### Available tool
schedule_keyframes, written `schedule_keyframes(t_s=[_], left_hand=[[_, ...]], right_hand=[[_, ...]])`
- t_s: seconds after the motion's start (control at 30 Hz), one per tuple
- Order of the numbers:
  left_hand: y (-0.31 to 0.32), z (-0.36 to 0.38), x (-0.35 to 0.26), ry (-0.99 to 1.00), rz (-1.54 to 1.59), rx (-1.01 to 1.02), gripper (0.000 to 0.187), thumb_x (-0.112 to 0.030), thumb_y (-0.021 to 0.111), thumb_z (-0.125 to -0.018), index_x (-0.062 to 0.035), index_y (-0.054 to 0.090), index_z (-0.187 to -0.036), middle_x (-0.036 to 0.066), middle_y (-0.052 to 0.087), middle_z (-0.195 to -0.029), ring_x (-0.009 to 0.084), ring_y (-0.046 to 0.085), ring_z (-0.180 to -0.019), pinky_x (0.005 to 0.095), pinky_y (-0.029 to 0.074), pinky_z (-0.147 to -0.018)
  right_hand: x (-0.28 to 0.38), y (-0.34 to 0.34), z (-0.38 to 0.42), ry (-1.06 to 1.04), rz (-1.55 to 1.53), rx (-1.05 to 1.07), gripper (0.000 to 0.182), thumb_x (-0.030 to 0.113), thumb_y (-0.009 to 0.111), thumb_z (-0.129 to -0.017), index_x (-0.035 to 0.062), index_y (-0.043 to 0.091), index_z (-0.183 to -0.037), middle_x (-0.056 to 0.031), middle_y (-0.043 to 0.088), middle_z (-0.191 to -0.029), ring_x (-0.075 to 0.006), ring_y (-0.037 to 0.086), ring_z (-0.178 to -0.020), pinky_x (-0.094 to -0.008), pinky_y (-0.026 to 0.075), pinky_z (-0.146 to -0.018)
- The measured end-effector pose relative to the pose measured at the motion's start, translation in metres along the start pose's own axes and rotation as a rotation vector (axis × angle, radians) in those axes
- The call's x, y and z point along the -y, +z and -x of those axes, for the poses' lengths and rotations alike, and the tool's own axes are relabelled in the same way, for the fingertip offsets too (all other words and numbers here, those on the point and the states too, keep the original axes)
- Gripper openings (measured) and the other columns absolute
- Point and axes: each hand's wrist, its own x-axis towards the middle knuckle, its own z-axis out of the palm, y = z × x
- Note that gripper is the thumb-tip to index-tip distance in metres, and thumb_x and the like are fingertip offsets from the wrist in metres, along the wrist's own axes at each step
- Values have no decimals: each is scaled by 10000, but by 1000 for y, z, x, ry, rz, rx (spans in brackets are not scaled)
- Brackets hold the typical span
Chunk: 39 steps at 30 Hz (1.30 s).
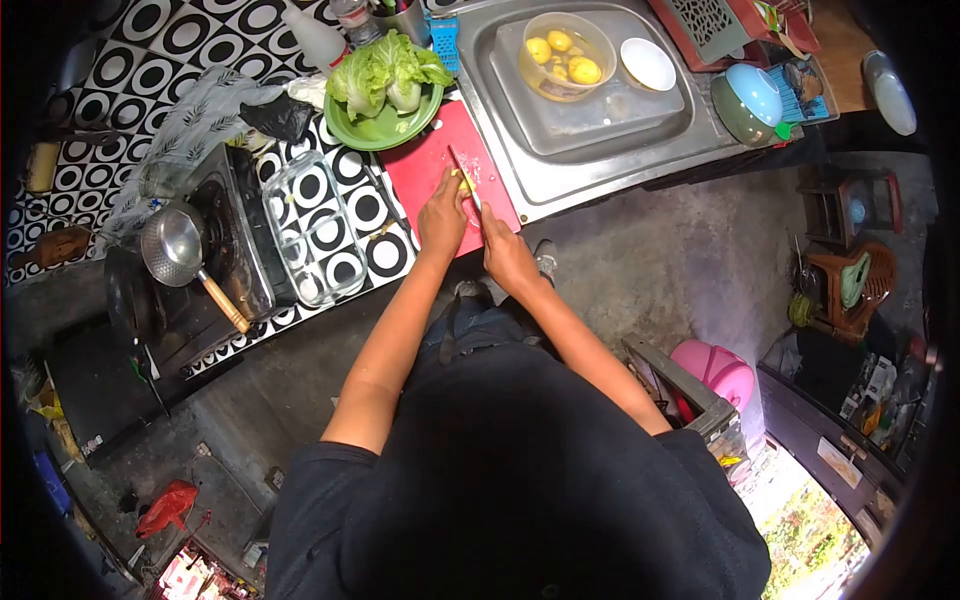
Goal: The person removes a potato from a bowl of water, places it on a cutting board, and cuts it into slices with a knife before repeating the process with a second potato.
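On the red cutting board (415,180), my left hand (442,218) has its fingers closed on a small yellow-green vegetable piece (463,180), whose kind I cannot make out. My right hand (508,258) grips a knife (456,159) by its handle; the blade points away from me, right beside the piece. Small pale bits lie scattered on the board near the blade. Just beyond the board stands a green bowl (385,133) with leafy cabbage (385,80) in it.
At the right is a steel sink (530,195) with a clear tub (525,75) of yellow peeled potatoes (560,40) and a white bowl (648,62). To the left are a glass dish (350,280) and a stove carrying a strainer ladle (178,243).
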Motion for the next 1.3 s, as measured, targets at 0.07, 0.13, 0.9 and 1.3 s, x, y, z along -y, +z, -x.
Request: schedule_keyframes(t_s=[0.07, 0.13, 0.9, 1.3], left_hand=[[1, 1, 0, 9, 6, -18, 254, -137, 583, -964, -75, 623, -1207, 179, 592, -1372, 412, 667, -1036, 485, 563, -837], [-1, 0, 1, 17, -3, -9, 254, -137, 585, -962, -75, 623, -1206, 178, 590, -1376, 413, 668, -1033, 486, 563, -837], [1, 1, 5, 20, -25, 19, 289, -154, 580, -970, -90, 610, -1250, 163, 574, -1403, 402, 673, -1023, 492, 561, -821], [-6, 1, 6, 72, -30, 45, 407, -198, 610, -954, -54, 572, -1332, 186, 533, -1446, 396, 629, -1148, 462, 540, -918]], right_hand=[[-3, 5, -14, -42, -15, -32, 595, -34, 485, -909, -30, 340, -1486, -310, 629, -1009, -501, 638, -903, -548, 515, -806], [-2, 7, -20, -29, -22, -26, 595, -36, 483, -907, -31, 341, -1485, -312, 630, -1016, -501, 639, -907, -548, 514, -810], [-6, 11, 10, 47, 1, 29, 612, -18, 483, -919, -20, 316, -1507, -310, 632, -1057, -492, 639, -937, -531, 515, -837], [-5, 11, -37, 32, -63, -63, 530, 68, 472, -988, -3, 333, -1494, -317, 631, -1055, -493, 622, -969, -536, 496, -852]])
